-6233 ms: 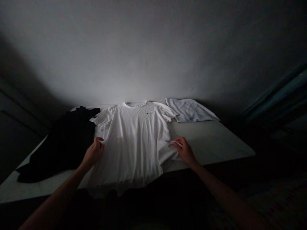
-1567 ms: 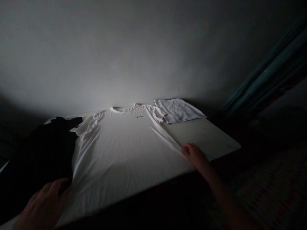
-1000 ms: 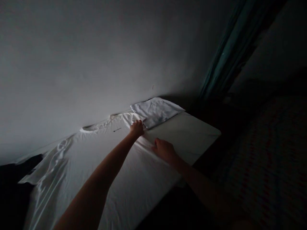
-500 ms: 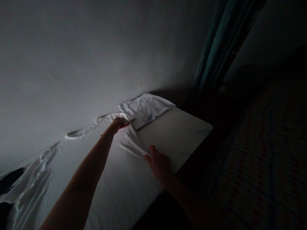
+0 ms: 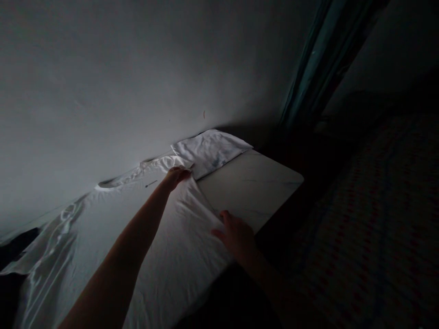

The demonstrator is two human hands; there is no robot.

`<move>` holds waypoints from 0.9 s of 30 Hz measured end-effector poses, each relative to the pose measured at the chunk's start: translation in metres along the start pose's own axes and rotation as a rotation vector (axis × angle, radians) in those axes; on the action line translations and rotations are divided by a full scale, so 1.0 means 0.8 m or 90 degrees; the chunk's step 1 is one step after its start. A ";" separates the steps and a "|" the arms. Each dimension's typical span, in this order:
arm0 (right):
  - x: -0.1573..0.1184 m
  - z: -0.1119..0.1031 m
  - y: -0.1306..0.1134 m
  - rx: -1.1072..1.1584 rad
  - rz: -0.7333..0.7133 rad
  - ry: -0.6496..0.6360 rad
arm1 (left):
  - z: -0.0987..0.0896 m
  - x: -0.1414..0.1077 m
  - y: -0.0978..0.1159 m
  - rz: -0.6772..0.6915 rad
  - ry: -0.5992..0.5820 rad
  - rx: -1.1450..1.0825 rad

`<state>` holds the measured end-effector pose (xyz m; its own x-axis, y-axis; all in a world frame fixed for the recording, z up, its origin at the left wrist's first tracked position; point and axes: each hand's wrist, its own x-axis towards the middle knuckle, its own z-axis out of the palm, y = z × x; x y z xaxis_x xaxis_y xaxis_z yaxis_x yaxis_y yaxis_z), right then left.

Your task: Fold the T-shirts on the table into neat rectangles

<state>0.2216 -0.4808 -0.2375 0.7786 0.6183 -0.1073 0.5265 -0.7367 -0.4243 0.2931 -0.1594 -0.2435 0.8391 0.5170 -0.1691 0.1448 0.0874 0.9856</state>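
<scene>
A white T-shirt (image 5: 168,246) lies spread over the table, its neckline near the wall and a small dark mark on its chest. My left hand (image 5: 178,176) is closed on the shirt's cloth near the sleeve. At the shirt's right edge, my right hand (image 5: 235,233) has thumb and forefinger apart, with no cloth pinched between them. Just beyond my left hand lies a folded white cloth (image 5: 214,151) with a faint bluish print.
The marbled white table (image 5: 254,178) shows at the right, with a rounded corner. A grey wall (image 5: 137,82) rises behind it. A teal curtain (image 5: 308,68) hangs at the back right. Patterned fabric (image 5: 356,228) lies in shadow on the right.
My right hand has let go of the shirt's edge and its fingers have spread. The pulled-up fold between my hands has flattened. My left hand has shifted slightly right.
</scene>
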 end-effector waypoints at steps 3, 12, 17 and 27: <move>0.022 -0.009 0.004 0.004 -0.042 -0.005 | 0.004 -0.029 -0.004 0.050 0.004 0.096; 0.095 -0.024 -0.038 -0.109 -0.064 -0.015 | 0.013 -0.230 -0.078 0.442 -0.017 0.724; 0.085 -0.017 -0.059 -0.171 -0.045 -0.012 | 0.015 -0.280 -0.105 0.429 -0.092 0.857; 0.103 -0.048 -0.036 -0.177 0.020 -0.004 | 0.021 -0.289 -0.099 0.480 -0.180 0.856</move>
<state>0.2837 -0.4195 -0.1997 0.7942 0.5951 -0.1230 0.5765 -0.8019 -0.1572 0.0969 -0.3002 -0.2825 0.9760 -0.0947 0.1963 -0.1238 -0.9822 0.1415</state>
